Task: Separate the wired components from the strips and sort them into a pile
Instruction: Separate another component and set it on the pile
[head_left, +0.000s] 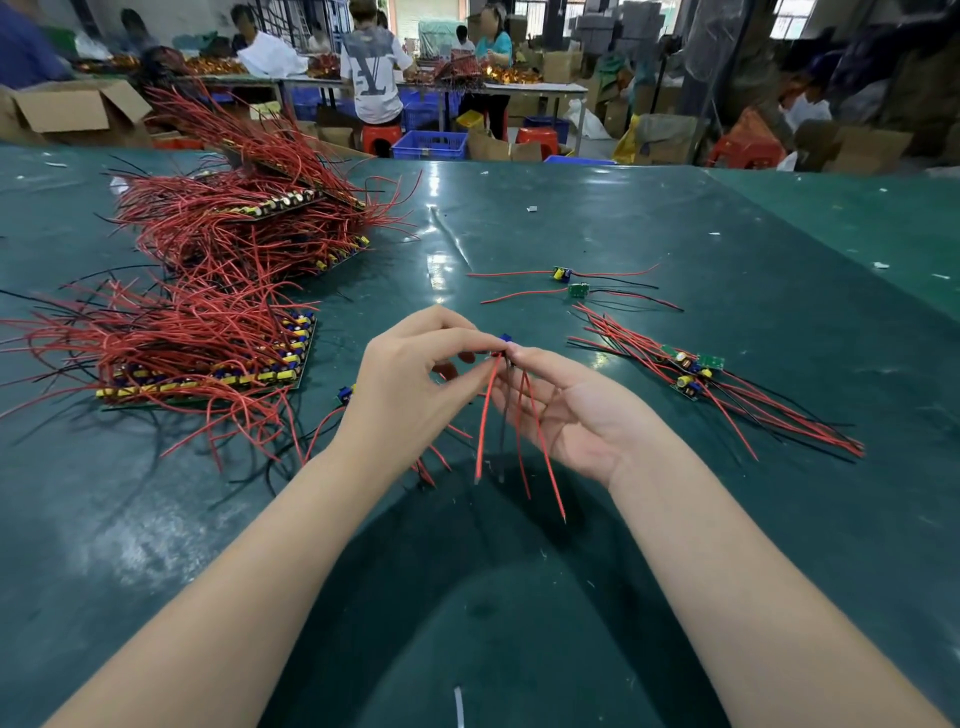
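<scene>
Two hands meet above the green table's (675, 218) near-middle: left hand (410, 384) and right hand (566, 410) both pinch one small wired component (505, 347), red and black leads hanging down. Sorted pile (696, 374) lies toward the right edge; unsorted strips (208, 358) stack toward the left edge.

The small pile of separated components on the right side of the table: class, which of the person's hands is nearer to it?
Right. The right hand lies just beside the small pile, toward the table's middle; the left hand is farther off, beyond the right hand.
</scene>
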